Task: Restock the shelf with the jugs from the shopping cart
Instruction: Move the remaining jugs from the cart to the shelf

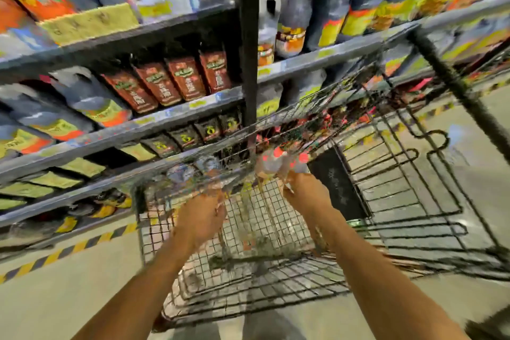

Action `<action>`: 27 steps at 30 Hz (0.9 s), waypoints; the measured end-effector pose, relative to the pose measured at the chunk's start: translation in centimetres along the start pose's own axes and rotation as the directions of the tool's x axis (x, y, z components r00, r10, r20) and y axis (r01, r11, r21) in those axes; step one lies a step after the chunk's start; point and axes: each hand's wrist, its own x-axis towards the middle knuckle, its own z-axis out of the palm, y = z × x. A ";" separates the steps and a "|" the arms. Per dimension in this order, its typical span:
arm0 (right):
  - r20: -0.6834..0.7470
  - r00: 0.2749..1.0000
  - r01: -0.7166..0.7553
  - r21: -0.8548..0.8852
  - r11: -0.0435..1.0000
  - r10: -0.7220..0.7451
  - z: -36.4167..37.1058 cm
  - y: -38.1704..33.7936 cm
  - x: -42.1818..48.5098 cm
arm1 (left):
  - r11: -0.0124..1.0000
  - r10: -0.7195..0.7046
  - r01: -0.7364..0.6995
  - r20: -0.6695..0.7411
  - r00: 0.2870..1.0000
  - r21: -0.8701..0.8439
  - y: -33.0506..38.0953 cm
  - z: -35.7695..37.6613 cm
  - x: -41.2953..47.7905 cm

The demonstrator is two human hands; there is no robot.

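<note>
Bright even store light, heavy motion blur, blocky smearing, wide-angle edge bending

View: single wide-angle camera worn on the person's head.
Facing: forward and down, tilted, over the left hand (202, 218) and right hand (303, 192) into the shopping cart (198, 270).
Nearness: close, both arms reaching into the cart; the shelf (124, 130) stands just beyond, filling left and top.
Clarity: smeared throughout.

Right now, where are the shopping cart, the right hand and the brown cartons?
shopping cart (248, 229): head view, wire mesh of the basket.
right hand (305, 193): head view, back of the hand.
brown cartons (187, 78): head view, front face of one carton.
</note>
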 end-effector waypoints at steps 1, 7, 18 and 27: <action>0.010 1.000 -0.002 0.002 1.000 0.002 0.4 0.7 1.3 | 1.000 -0.019 0.019 -0.014 1.000 -0.017 0.4 0.8 0.8; -0.013 1.000 0.001 0.081 0.997 0.000 3.8 2.7 9.3 | 0.989 -0.116 0.116 -0.003 0.993 -0.087 1.1 5.6 6.3; -0.063 0.996 0.069 0.070 0.995 -0.064 9.2 3.2 16.4 | 0.790 -0.269 0.334 0.199 0.942 -0.515 -0.6 12.9 9.8; 0.029 0.987 0.077 0.772 0.631 -0.156 8.4 3.2 14.8 | 0.693 -0.227 0.373 0.305 0.925 -0.617 -0.9 12.9 10.6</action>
